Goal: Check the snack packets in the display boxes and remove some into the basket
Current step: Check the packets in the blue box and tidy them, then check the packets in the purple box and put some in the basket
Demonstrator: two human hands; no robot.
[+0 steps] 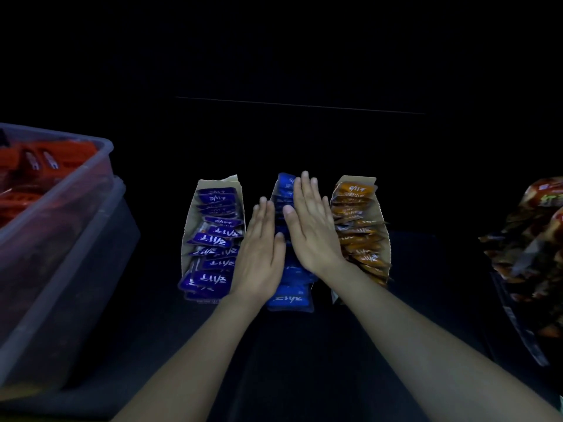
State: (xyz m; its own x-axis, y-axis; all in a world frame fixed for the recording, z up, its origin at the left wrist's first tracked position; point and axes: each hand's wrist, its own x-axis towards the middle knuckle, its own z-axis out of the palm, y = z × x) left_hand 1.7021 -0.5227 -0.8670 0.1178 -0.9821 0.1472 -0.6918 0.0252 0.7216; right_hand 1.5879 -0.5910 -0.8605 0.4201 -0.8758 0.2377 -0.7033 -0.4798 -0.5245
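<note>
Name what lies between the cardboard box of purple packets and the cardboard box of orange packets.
A row of blue snack packets, with the left hand and right hand flat against it; head view.

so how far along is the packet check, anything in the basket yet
Looks midway. Done: the clear bin already holds red packets. In hand: the left hand and right hand press flat against the middle row of blue packets. Left: the purple packets and orange packets fill their boxes, none lifted.

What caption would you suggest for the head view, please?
Left hand and right hand lie flat against the blue packets, between purple packets and orange packets.
</note>
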